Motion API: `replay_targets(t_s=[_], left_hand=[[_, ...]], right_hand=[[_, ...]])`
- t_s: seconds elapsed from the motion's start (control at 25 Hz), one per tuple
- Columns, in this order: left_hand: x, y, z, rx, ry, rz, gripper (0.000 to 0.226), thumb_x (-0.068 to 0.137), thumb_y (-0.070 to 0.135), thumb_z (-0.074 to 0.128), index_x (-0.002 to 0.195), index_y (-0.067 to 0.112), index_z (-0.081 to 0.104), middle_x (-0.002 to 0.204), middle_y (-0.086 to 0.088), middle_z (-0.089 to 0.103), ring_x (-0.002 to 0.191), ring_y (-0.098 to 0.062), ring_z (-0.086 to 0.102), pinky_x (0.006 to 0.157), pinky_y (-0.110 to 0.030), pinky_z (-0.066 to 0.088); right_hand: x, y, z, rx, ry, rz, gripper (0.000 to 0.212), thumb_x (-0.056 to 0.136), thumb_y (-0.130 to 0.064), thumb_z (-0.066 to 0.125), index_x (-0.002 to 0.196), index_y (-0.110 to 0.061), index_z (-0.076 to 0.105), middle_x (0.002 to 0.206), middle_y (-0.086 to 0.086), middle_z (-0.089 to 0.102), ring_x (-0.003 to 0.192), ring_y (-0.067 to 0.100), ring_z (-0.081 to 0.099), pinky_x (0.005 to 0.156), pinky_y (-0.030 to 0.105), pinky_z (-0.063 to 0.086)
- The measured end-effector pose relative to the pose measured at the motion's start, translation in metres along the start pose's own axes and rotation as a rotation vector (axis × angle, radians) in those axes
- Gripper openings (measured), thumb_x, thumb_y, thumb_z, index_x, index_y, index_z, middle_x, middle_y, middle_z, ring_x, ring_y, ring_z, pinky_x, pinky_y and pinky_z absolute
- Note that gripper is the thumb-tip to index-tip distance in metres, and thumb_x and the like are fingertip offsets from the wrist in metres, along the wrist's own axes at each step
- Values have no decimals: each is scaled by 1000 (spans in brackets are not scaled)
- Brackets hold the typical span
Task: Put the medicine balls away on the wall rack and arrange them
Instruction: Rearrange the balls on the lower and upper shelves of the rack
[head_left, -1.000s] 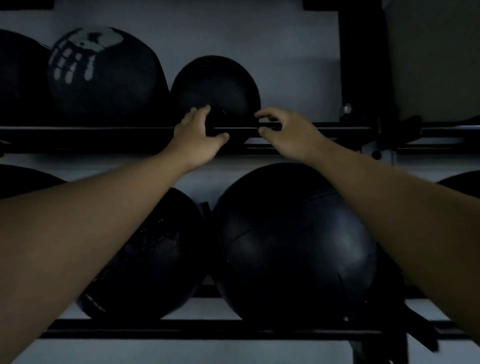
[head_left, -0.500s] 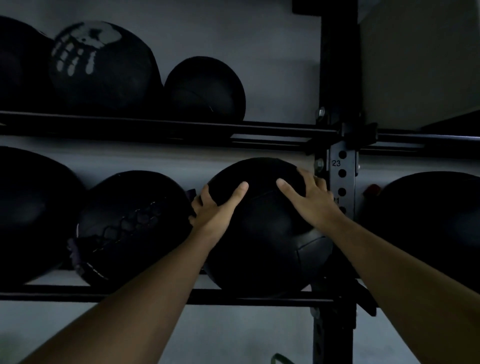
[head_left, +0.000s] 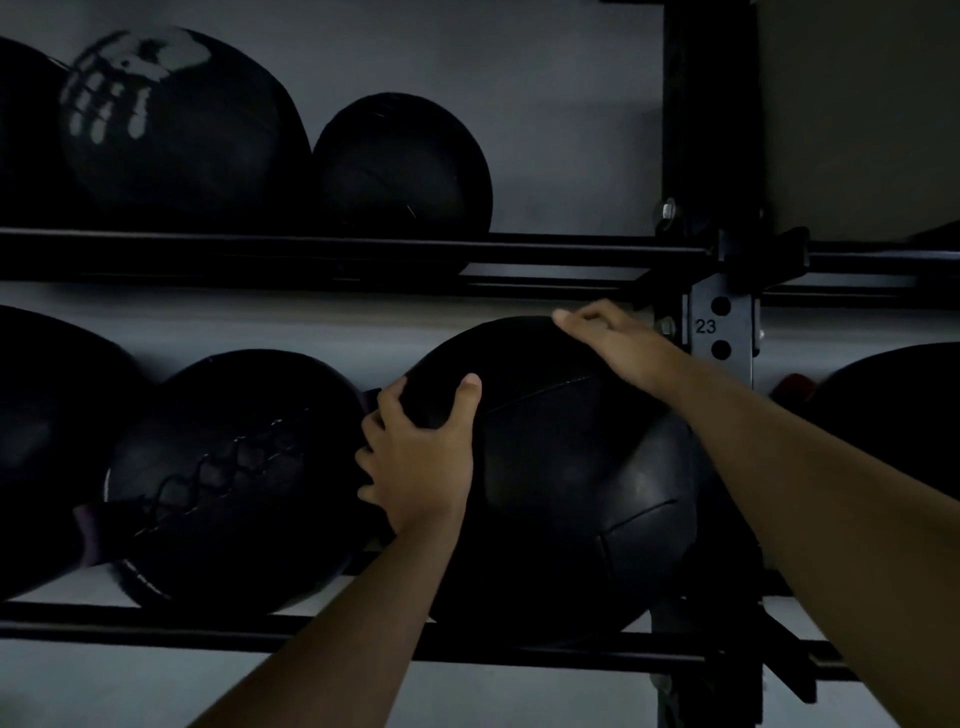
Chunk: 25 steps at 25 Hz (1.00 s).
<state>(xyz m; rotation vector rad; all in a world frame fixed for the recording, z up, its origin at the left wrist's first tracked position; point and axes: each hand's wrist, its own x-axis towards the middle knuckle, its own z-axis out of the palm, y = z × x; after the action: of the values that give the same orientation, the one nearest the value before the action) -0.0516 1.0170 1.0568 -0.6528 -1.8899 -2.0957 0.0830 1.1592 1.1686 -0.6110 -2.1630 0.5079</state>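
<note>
A big black ball (head_left: 571, 467) is held on the lower bar (head_left: 156, 621) of the rack (head_left: 722, 332). The left hand (head_left: 421, 462) is spread flat on the ball's left side, thumb up. The right hand (head_left: 618, 343) is curled over the top of the ball, next to the post marked 23. A laced ball (head_left: 234, 483) sits just beside it on the left, and part of another ball (head_left: 47, 441) is seen past that one. On the upper bar (head_left: 311, 247), a ball with a white handprint (head_left: 176, 124) touches a small ball (head_left: 405, 166). One more ball (head_left: 893, 405) is seen at the right edge. The room is dim.
</note>
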Motion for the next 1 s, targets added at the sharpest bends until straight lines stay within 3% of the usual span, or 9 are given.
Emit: replay_targets(t_s=[0.16,0.28,0.36,0.52,0.6,0.8,0.92,1.0], left_hand=[[-2,-2,-2,-26,11,-8,91,73,87,54,150,41,41,164,-3,38,149,-38,33,120,-65,20],[-11,1,1,-53,12,-211,114,63,97,49,158,38,27,169,-7,27,153,-42,26,120,-69,21],[-14,5,6,-72,30,-287,116,62,97,49,159,36,26,168,-9,27,152,-43,26,117,-71,23],[0,0,11,-65,130,-209,100,71,89,49,153,32,40,160,-11,41,147,-42,34,113,-69,24],[15,-12,8,-99,105,-177,95,70,86,50,150,35,45,157,-9,46,145,-40,38,116,-67,25],[21,-33,-20,-405,-120,-129,81,62,74,68,132,34,60,140,-6,62,131,-32,58,113,-56,45],[35,-16,-33,-347,-212,29,62,73,59,67,126,27,64,133,-8,64,126,-28,62,111,-46,49],[48,-4,-40,-198,-313,111,62,75,69,58,125,34,63,138,-6,56,128,-24,56,111,-40,44]], right_hand=[[0,2,5,57,21,8,71,78,-86,48,131,-41,64,141,-3,63,130,24,57,115,43,39],[-6,2,6,77,40,0,72,75,-87,47,127,-41,67,136,-3,65,126,24,59,114,45,42],[-8,2,5,79,47,-1,71,76,-86,47,127,-40,67,137,-3,65,127,24,59,114,46,41],[-12,4,7,51,76,-7,71,80,-81,46,132,-37,65,140,-1,63,130,26,57,114,47,41],[-23,4,13,-2,136,-5,74,80,-82,40,135,-36,61,140,2,62,131,29,55,112,50,42],[-67,-2,26,-142,275,-33,71,88,-77,32,146,-38,47,151,7,48,143,37,37,116,61,30],[-80,-3,24,-103,345,-87,68,92,-72,37,149,-36,46,153,5,47,143,35,37,116,58,31],[-88,0,27,-63,368,-126,67,92,-71,39,149,-37,47,151,4,49,141,33,38,116,56,33]])
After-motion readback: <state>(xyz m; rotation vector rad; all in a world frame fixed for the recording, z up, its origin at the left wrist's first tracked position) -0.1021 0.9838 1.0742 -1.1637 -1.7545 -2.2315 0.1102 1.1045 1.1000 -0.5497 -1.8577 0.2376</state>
